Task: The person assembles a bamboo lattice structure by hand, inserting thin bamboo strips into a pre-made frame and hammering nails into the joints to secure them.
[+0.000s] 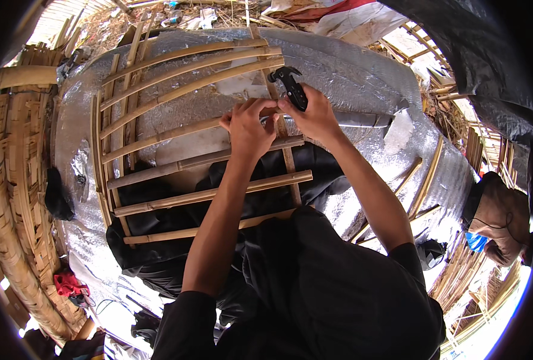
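Note:
A ladder-like frame of split bamboo slats [182,93] lies over my lap and the silvery sheet in front of me. Along its right side the slats cross an upright bamboo strip [288,159]. My right hand [315,119] is closed round a black claw hammer [295,91], its head pointing away from me. Close beside it, my left hand [250,129] rests at a slat where it meets the upright strip. Its thumb and forefinger are pinched together near my right fingertips. Whatever lies between them is too small to make out.
Silver foil sheeting [368,78] covers the ground. Loose bamboo strips [425,180] lie at the right, near a brown bag [497,219]. Woven bamboo [23,174] stands along the left. A red cloth [70,284] sits lower left, and black plastic [482,66] hangs upper right.

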The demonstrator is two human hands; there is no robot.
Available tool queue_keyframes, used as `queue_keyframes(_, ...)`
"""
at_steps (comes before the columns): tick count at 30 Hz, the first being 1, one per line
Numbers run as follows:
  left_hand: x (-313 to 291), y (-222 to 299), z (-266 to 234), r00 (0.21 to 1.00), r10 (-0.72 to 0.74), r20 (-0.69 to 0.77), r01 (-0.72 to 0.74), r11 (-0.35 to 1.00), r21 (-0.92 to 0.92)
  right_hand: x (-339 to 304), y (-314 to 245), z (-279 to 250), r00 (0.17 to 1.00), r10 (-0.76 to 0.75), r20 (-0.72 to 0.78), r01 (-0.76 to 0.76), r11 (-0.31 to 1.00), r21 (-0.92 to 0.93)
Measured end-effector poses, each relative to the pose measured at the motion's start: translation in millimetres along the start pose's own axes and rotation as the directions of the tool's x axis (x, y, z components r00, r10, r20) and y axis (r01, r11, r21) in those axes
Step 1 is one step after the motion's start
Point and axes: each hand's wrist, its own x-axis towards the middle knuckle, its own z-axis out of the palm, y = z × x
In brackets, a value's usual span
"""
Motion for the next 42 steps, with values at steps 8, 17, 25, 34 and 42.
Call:
queue_keyframes(8, -0.9, 4.9, 1.6, 0.999, -0.032, -0.034, 0.034, 0.997, 0.066, -0.1, -5.0, -0.3, 0.999, 0.046, -0.018, -0.046, 0.999, 0.019)
queue_keyframes(17, 6.4, -3.5, -0.4, 1.000, 0.002, -0.021, -0.002, 1.000, 0.023, -50.7, -23.5, -37.4, 0.999, -0.037, 0.022, 0.040, 0.993, -0.107)
queue_keyframes(25, 3.5, -10.0, -0.3, 0.999, 0.030, -0.041, -0.030, 1.000, 0.002, -69.0, -58.7, -38.8, 0.931, -0.267, -0.247, 0.247, 0.963, -0.112)
queue_keyframes(34, 3.3, -11.4, -0.3, 0.998, 0.026, -0.057, -0.026, 1.000, 0.008, -72.9, -85.3, -41.8, 0.943, -0.229, -0.243, 0.196, 0.969, -0.154)
queue_keyframes(42, 2.6, -15.0, 1.1, 0.999, 0.017, -0.048, -0.017, 1.000, -0.017, -64.8, -70.8, -45.8, 0.975, -0.184, -0.122, 0.145, 0.950, -0.278)
